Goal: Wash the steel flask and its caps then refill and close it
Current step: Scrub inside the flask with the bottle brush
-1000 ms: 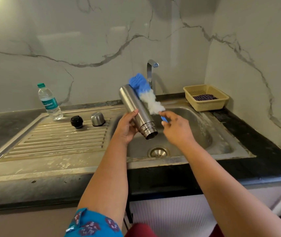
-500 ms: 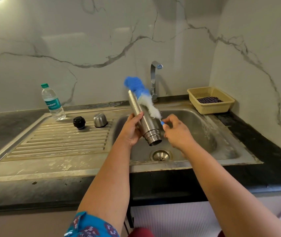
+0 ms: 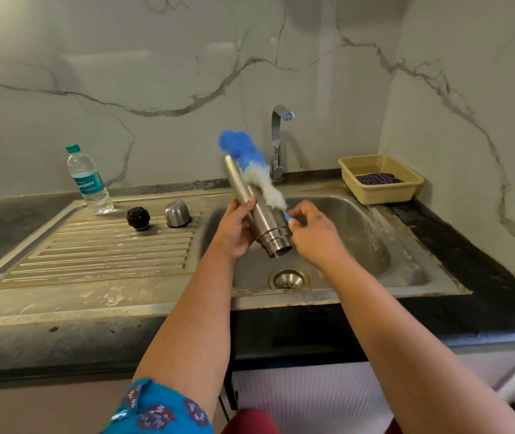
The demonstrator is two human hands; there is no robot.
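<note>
Left hand (image 3: pixel 237 228) grips the flask (image 3: pixel 257 211); right hand (image 3: pixel 312 233) pinches the brush (image 3: pixel 251 166) handle.

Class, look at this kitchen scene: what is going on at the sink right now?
A person holds a tilted steel flask over the steel sink in the left hand, mouth down. The right hand rubs a blue and white fluffy brush along its outside. The black inner cap and steel outer cap wait on the drainboard.

Brushed steel flask (image 3: pixel 251 211), fluffy blue-white brush (image 3: pixel 249 166), dull scuffed metal sink (image 3: pixel 93 255), glossy marble wall (image 3: pixel 156 73).
</note>
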